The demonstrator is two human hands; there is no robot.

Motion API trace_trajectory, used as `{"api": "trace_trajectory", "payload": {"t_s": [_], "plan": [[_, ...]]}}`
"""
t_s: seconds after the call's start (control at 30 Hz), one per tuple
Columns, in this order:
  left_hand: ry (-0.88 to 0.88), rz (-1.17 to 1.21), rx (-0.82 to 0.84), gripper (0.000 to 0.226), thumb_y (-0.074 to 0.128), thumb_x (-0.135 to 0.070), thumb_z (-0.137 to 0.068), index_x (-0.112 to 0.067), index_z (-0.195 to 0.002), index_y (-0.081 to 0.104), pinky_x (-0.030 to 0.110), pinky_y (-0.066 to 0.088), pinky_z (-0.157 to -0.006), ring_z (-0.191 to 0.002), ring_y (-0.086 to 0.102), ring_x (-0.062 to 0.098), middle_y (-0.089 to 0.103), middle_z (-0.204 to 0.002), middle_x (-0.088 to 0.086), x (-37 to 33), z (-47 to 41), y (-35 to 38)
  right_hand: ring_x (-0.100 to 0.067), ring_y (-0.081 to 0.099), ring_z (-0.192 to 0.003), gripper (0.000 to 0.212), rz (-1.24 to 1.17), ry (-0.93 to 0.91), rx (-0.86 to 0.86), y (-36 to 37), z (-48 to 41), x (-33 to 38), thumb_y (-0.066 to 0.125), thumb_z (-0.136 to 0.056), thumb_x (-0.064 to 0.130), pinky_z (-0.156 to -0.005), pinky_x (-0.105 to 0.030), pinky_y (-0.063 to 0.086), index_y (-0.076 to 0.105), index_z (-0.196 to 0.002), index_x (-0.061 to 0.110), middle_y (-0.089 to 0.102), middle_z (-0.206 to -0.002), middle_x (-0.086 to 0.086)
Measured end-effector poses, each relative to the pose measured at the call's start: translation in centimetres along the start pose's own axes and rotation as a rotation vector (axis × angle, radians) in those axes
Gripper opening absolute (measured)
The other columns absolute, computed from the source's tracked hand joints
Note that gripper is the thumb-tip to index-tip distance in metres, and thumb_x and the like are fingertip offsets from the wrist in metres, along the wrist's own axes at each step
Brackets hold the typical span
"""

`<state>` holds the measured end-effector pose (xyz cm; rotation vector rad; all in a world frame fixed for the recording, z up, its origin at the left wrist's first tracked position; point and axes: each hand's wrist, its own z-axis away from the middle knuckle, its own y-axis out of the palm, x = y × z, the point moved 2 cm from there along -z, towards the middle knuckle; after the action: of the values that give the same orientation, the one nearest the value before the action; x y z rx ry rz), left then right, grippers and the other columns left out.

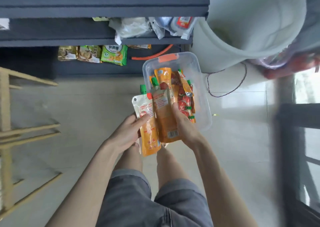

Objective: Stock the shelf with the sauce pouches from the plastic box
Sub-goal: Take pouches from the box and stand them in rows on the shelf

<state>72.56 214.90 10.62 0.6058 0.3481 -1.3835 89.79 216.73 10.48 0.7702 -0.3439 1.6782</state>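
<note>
Item: sauce pouches with spouts, green caps, orange and white print. Left hand (128, 131) — thumb laid across the front of the first pouch (147, 121), fingers curled behind it, gripping at mid-height. Right hand (184, 124) — thumb pressed on the face of the second pouch (164, 112) near its outer edge, palm along its side, fingers hidden behind; it holds the pouch with the cap pointing away from the person. The two held pouches sit between the hands, edges overlapping. Plastic box (205, 105): clear, orange latch at its far end, on the tiled floor (86, 105) just beyond the right hand, partly hidden by it. Contents: loose pouches (185, 95) lying at mixed angles, several caps showing; exact count cannot be told. Shelf (69, 42): dark grey, several levels, well beyond both hands. Lowest level holds snack packets (103, 54), ahead of the left hand; the level above holds clear bags (133, 27). White tub (251, 27) stands beyond the right hand, past the box. Wooden frame (26, 105) lies far out from the left hand.
</note>
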Motion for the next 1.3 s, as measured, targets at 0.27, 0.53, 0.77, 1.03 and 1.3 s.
{"api": "trace_trajectory", "payload": {"t_s": [0.27,0.53,0.77,1.03,1.3], "plan": [[0.259,-0.019,-0.249,0.027,0.054,-0.061,-0.079,-0.041,-0.093,0.065,0.027,0.055,-0.070,-0.087,0.069,0.009,0.073,-0.095,-0.012,-6.0,9.0,-7.3,-0.023,0.066,-0.102,0.046,-0.011,-0.126,0.135,10.6,3.1,7.9,0.046,-0.086,0.062,-0.082,-0.040,0.057,0.061,-0.118,0.033,0.070,-0.111,-0.004],[0.303,-0.034,-0.155,0.083,0.028,-0.084,-0.066,-0.031,-0.126,0.049,0.037,0.057,-0.076,-0.089,0.069,0.018,0.069,-0.101,0.003,-11.5,15.4,-19.0,-0.016,0.067,-0.086,0.052,0.073,-0.252,0.097,24.8,2.3,13.3,0.063,-0.076,0.060,-0.070,-0.027,0.054,0.061,-0.111,0.021,0.069,-0.095,-0.005],[0.411,-0.046,-0.110,0.064,0.050,-0.081,-0.059,-0.040,-0.106,0.060,0.034,0.050,-0.077,-0.094,0.063,0.014,0.067,-0.101,-0.003,-18.2,19.6,-28.8,-0.009,0.064,-0.075,0.050,0.075,-0.468,-0.010,35.8,0.4,19.2,0.072,-0.066,0.049,-0.068,-0.026,0.053,0.058,-0.102,0.017,0.067,-0.087,0.002],[0.676,0.073,-0.287,0.058,0.074,-0.064,-0.042,-0.023,-0.082,0.065,0.018,0.049,-0.049,-0.060,0.068,0.007,0.071,-0.065,-0.008,-29.3,21.5,-35.7,-0.004,0.063,-0.059,0.054,0.178,-0.722,-0.106,42.8,-1.2,30.2,0.072,-0.071,0.056,-0.054,-0.023,0.051,0.049,-0.104,0.019,0.063,-0.080,0.003],[0.807,0.068,-0.380,0.028,0.066,-0.040,-0.081,-0.028,-0.103,0.052,0.035,0.051,-0.072,-0.089,0.067,0.017,0.068,-0.100,-0.001,-42.0,18.7,-42.6,-0.004,0.067,-0.072,0.029,0.203,-0.878,-0.150,47.7,-7.1,42.0,0.060,-0.090,0.028,-0.056,-0.016,0.051,0.045,-0.112,0.015,0.065,-0.098,-0.002]]}}
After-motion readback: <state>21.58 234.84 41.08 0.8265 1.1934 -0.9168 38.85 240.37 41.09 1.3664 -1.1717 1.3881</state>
